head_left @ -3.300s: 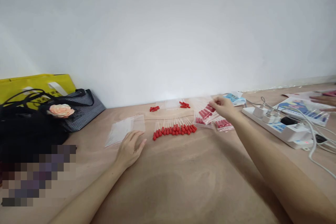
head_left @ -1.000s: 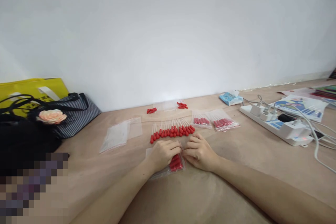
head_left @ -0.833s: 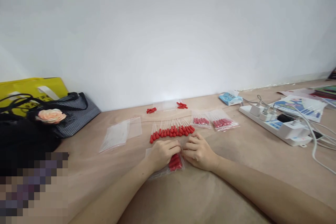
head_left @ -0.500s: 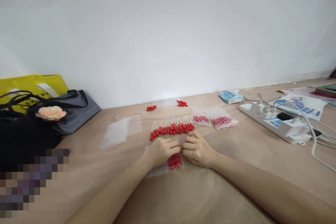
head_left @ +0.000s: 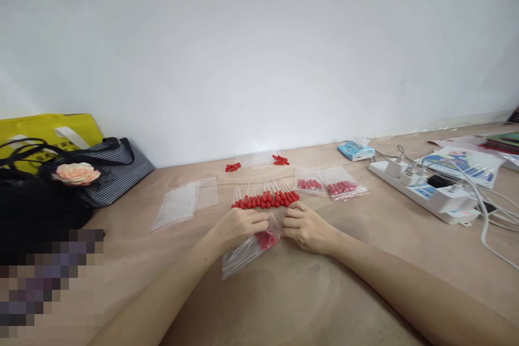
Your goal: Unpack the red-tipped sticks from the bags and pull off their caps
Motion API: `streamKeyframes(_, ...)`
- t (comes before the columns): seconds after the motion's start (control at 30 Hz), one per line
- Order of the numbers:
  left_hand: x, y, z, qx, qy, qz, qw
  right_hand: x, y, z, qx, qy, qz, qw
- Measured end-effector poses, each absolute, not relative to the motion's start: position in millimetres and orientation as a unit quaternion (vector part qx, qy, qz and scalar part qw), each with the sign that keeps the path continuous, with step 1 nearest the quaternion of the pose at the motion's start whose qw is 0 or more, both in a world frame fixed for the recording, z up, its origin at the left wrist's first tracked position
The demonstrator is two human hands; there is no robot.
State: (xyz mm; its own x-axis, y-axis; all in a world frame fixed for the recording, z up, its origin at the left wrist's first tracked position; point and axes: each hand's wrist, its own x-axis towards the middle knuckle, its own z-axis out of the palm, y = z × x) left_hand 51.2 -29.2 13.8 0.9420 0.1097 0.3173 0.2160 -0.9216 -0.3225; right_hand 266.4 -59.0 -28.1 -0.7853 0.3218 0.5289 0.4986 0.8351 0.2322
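Observation:
Both hands meet at the middle of the brown table. My left hand [head_left: 237,225] and my right hand [head_left: 305,225] pinch the top edge of a clear zip bag [head_left: 247,248] that holds several red-bulbed droppers. The bag hangs tilted, its lower end toward me on the left. Just beyond my fingers lies a row of loose droppers [head_left: 265,199] with red bulbs. Two filled bags [head_left: 330,186] lie to the right of that row.
Empty clear bags [head_left: 182,203] lie at left. Small red bulbs [head_left: 279,160] sit near the wall. A white power strip [head_left: 425,194] with plugs and cables, a blue tissue pack [head_left: 356,150] and papers are at right. Striped, black and yellow bags [head_left: 73,173] stand at far left.
My right hand came back from the filled bags at right and joined the left on one bag. That bag has now been lifted at its top edge and tilted.

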Motion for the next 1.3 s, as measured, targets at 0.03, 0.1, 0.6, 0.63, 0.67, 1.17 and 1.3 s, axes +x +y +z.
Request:
streamKeyframes(0.03,47,-27,15,-0.970,-0.090,-0.152,0.164,268,-59,-27,-0.230,-0.929,-0.170,0.235)
streamKeyframes(0.1,42,-26,14,-0.974,-0.101,-0.162,0.121,272,-61,-26,-0.247,-0.932,-0.135,0.230)
streamKeyframes(0.6,31,-88,-9,-0.894,-0.362,-0.184,-0.190,259,-70,-18,-0.385,-0.834,0.256,0.303)
streamKeyframes(0.63,32,-87,-9,-0.893,-0.360,-0.187,-0.193,258,-71,-15,-0.384,-0.837,0.258,0.293)
streamKeyframes(0.67,34,-86,-9,-0.893,-0.357,-0.190,-0.195,258,-72,-12,-0.382,-0.842,0.254,0.284)
streamKeyframes(1.17,29,-75,-4,-0.900,-0.334,-0.176,-0.218,257,-69,-20,-0.360,-0.818,0.287,0.344)
streamKeyframes(1.3,30,-76,-4,-0.899,-0.337,-0.175,-0.219,254,-70,-23,-0.393,-0.772,0.387,0.315)
